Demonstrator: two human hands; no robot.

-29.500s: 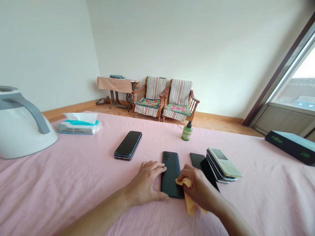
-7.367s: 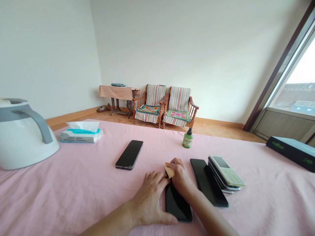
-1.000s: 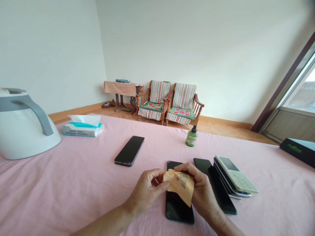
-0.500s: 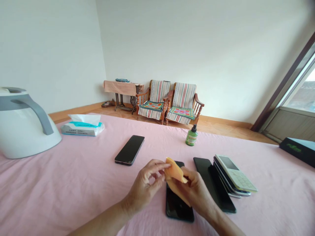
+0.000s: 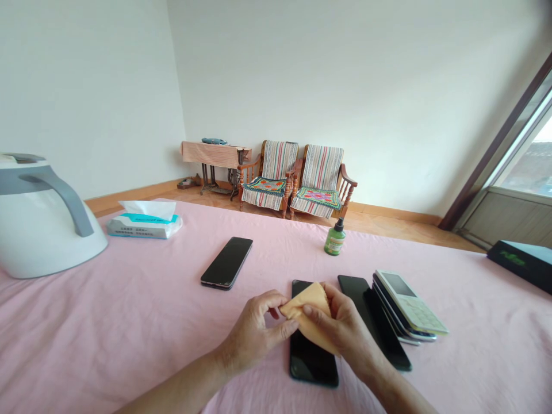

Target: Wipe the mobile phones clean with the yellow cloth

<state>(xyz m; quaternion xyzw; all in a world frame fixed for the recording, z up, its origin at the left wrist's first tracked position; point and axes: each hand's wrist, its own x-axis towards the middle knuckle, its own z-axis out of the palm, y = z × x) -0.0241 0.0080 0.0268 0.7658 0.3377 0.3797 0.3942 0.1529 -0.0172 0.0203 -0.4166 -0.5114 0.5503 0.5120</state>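
A black phone [image 5: 313, 365] is laid face up on a pink sheet [image 5: 142, 305], its upper part half hidden; over it a yellow cloth [image 5: 313, 310] is held between both hands, though whether the phone is touched by it cannot be told. By the fingers of the left hand [image 5: 254, 328], the cloth's left corner is pinched; by those of the right hand [image 5: 351, 322], the other side is grasped, with the thumb pressed on the near face and a fold raised. Just beyond the right hand a second phone [image 5: 380, 328] is set aslant; against its right side a stack of phones [image 5: 397, 326] is placed, topped by a white keypad phone [image 5: 411, 302]. Farther off to the left, a third phone [image 5: 227, 263] is laid face up; the sheet's left edge is occupied by a white kettle [image 5: 47, 230], with a tissue pack [image 5: 142, 224] beside it; beyond the phones a green bottle [image 5: 334, 240] is stood upright, and at far right a dark box [image 5: 520, 264] is partly cut off. Against the wall, two wooden chairs [image 5: 319, 178] are draped with striped covers.
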